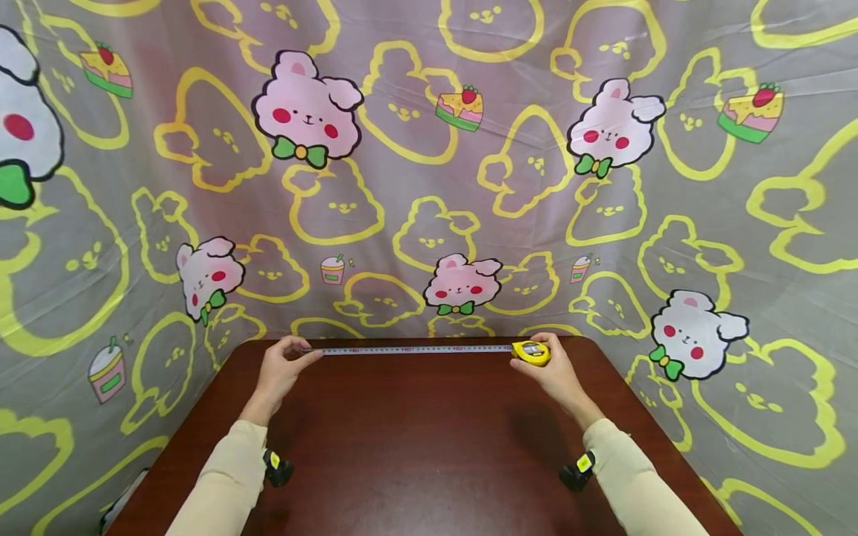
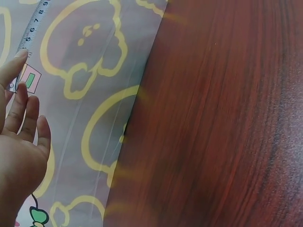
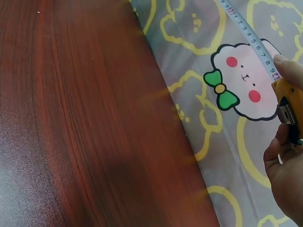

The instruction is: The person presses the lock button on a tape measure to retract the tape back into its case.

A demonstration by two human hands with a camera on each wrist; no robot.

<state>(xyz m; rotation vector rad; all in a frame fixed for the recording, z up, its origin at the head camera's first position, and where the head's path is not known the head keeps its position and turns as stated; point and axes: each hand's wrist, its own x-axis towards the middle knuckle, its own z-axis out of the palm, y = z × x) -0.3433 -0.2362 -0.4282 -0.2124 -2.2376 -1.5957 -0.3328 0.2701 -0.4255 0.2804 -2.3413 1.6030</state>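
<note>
A patterned curtain (image 1: 402,179) hung behind the table (image 1: 429,439). Near the table's far edge stretched a tape measure (image 1: 429,350), its ribbon (image 3: 248,34) likely springy and easily creased. The left hand (image 1: 280,368) pinched the ribbon's end, other fingers loose; the right hand (image 1: 556,372) gripped the case (image 1: 532,353), probably light, hard and the surest hold.

Closed in by a grey cloth (image 1: 415,179) behind the grip and at both sides of it, printed with yellow animal outlines (image 1: 342,205), white rabbit faces (image 1: 308,112) wearing green bows (image 1: 284,148), cake slices (image 1: 459,109) and drink cups (image 1: 332,271). Furnished, below the grip, with a reddish-brown wood-grained table (image 1: 409,424), reaching with its far edge close to the cloth. Lit softly, with a pinkish tint on the cloth above the grip and a pale shine (image 1: 436,480) on the table, on the near side of the grip.
</note>
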